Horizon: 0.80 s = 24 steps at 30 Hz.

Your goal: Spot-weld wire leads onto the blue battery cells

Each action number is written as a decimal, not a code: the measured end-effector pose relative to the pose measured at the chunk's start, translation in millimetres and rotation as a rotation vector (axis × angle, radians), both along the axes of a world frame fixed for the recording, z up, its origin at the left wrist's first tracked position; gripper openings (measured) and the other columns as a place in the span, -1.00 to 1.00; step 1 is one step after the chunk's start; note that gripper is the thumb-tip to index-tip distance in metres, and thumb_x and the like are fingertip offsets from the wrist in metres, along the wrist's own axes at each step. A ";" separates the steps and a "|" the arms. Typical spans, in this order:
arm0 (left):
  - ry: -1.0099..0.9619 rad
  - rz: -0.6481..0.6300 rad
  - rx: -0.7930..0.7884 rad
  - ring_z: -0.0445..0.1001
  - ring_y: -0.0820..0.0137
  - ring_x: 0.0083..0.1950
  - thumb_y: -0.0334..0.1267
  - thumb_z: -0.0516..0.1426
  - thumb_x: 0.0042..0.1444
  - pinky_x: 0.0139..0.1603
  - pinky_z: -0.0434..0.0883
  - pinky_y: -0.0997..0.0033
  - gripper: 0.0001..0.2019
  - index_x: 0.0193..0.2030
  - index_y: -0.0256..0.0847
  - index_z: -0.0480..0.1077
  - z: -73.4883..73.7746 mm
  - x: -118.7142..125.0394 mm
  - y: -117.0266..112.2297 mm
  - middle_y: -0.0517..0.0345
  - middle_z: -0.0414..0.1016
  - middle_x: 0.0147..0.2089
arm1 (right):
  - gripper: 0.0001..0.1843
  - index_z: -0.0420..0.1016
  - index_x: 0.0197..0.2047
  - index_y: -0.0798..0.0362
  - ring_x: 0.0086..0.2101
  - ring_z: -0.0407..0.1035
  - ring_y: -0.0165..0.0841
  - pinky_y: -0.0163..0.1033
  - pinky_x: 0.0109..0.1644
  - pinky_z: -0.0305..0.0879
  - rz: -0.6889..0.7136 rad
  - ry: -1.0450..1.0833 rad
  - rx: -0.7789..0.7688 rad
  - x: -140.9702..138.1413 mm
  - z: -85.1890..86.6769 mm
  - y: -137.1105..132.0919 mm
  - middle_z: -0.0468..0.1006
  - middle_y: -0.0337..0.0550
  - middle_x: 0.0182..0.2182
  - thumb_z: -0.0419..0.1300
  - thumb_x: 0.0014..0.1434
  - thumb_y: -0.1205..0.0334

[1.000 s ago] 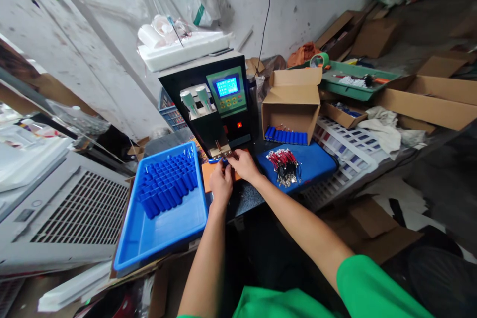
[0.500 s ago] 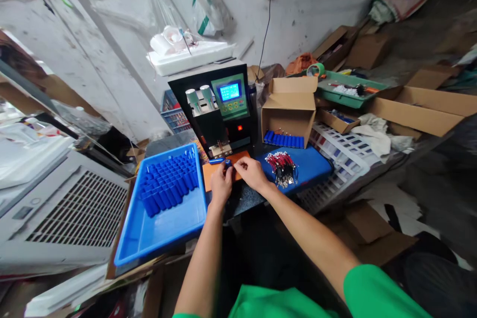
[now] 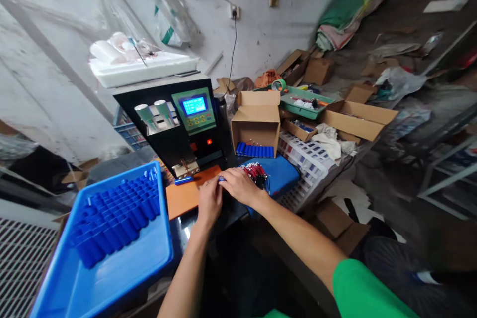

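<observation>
My left hand (image 3: 209, 202) and my right hand (image 3: 243, 187) meet beside the right end of an orange board (image 3: 183, 200). Their fingers close together around a blue cylindrical battery cell (image 3: 222, 179), of which only one end shows. A second blue battery cell (image 3: 184, 180) lies on the board, below the electrodes of a black spot welder (image 3: 160, 149) with a lit screen. Just beyond my right hand, a bundle of red and black wire leads (image 3: 257, 172) rests on a blue pad (image 3: 285, 174), partly hidden by that hand.
On the left, a blue tray (image 3: 128, 278) holds many upright blue cells. An open cardboard box (image 3: 257, 115) with a row of wired cells stands behind the pad. To the right are a white plastic crate (image 3: 303, 159) and a green tray (image 3: 298, 109).
The view has turned right, so the bench appears farther left. My hands have moved away from the welder's electrodes, rightward to the board's end, and now sit close together around a cell.
</observation>
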<state>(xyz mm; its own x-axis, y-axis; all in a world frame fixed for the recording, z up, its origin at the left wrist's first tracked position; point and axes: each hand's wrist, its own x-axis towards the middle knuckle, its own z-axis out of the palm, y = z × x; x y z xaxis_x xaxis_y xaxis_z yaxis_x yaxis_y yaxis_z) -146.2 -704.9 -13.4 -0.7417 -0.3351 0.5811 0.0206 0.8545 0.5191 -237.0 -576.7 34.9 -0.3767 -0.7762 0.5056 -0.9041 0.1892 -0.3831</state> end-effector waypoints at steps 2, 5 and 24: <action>0.059 0.034 -0.004 0.53 0.17 0.01 -0.19 0.04 0.30 0.07 0.42 0.09 -0.69 0.10 -0.21 0.43 2.4 -2.5 1.7 -0.08 0.59 0.03 | -0.74 0.51 0.03 0.16 -0.07 0.48 -0.18 -0.10 0.07 0.34 -0.042 -0.022 -0.046 -15.2 -2.1 6.8 0.60 0.06 -0.12 0.17 0.35 0.21; 0.101 0.048 -0.023 0.54 0.21 -0.01 -0.15 0.07 0.30 0.09 0.41 0.13 -0.75 -0.01 -0.18 0.48 6.6 1.0 -3.7 -0.01 0.61 -0.04 | -0.72 0.51 0.05 0.10 -0.04 0.49 -0.18 -0.11 0.09 0.36 -0.184 -0.086 -0.161 -54.1 -6.4 15.2 0.60 0.05 -0.08 0.17 0.35 0.16; -0.021 0.142 -0.088 0.56 0.32 -0.20 -0.12 0.08 0.30 -0.07 0.39 0.27 -0.77 -0.20 -0.14 0.54 -1.1 5.8 -6.7 0.14 0.64 -0.23 | -0.65 0.52 0.08 0.18 0.14 0.38 -0.10 0.09 0.39 0.05 -0.375 0.029 0.048 -178.6 -79.2 -20.2 0.55 0.20 0.07 0.18 0.30 0.21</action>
<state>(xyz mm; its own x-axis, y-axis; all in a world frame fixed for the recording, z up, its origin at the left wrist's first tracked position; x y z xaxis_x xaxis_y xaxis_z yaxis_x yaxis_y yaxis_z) -140.4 -711.6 -14.5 -0.7032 -0.3856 0.5973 -0.1136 0.8903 0.4409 -415.6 -596.9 -44.3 -0.6254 -0.6101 0.4865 -0.7788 0.5267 -0.3407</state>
